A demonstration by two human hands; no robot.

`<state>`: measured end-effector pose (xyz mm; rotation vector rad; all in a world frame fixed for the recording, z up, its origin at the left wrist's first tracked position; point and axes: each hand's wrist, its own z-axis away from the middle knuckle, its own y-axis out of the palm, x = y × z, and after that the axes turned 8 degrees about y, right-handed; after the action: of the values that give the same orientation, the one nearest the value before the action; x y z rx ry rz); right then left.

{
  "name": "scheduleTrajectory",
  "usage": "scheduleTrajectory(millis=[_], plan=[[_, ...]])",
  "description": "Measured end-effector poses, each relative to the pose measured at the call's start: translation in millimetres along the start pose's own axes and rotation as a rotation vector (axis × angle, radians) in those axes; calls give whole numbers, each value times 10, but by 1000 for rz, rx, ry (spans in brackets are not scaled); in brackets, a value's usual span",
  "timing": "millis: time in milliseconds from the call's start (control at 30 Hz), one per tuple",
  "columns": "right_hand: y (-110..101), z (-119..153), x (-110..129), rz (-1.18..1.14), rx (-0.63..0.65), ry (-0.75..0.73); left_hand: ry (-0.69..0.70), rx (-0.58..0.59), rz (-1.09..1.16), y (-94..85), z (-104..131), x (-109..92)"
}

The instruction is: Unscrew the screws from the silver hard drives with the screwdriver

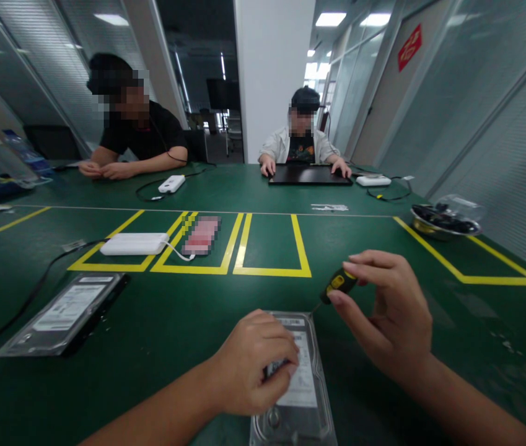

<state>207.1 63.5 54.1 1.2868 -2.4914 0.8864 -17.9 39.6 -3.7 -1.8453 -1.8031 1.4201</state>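
Observation:
A silver hard drive [306, 384] with a white label lies on the green table in front of me. My left hand [258, 362] rests over its left side, fingers curled and pressed down on the top cover; what is under the fingers is hidden. Between thumb and fingers, my right hand [386, 310] grips a screwdriver [339, 285] with a black and yellow handle. It is tilted, and its thin shaft reaches down to the drive's far right corner. Whether the tip sits in a screw is too small to tell.
A second hard drive [70, 310] lies to the left. Beyond are a white power bank [133, 243] cabled to a phone [202, 235], yellow tape outlines [272, 272], and a metal bowl [446, 223] of dark items. Two people sit across the table, one holding a dark panel [310, 174].

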Motion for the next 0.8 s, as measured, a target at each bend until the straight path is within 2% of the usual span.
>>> scheduleTrajectory(millis=[100, 300, 467, 633, 800], plan=[[-1, 0, -9, -5, -30, 15, 4, 0, -3, -3, -5, 0], [-16, -19, 12, -18, 12, 16, 2, -17, -1, 2, -11, -2], [-6, -9, -1, -27, -16, 42, 0, -6, -1, 6, -9, -2], [0, -29, 24, -24, 37, 25, -3, 4, -9, 18, 0, 8], [2, -31, 37, -4, 14, 43, -3, -1, -11, 13, -9, 4]])
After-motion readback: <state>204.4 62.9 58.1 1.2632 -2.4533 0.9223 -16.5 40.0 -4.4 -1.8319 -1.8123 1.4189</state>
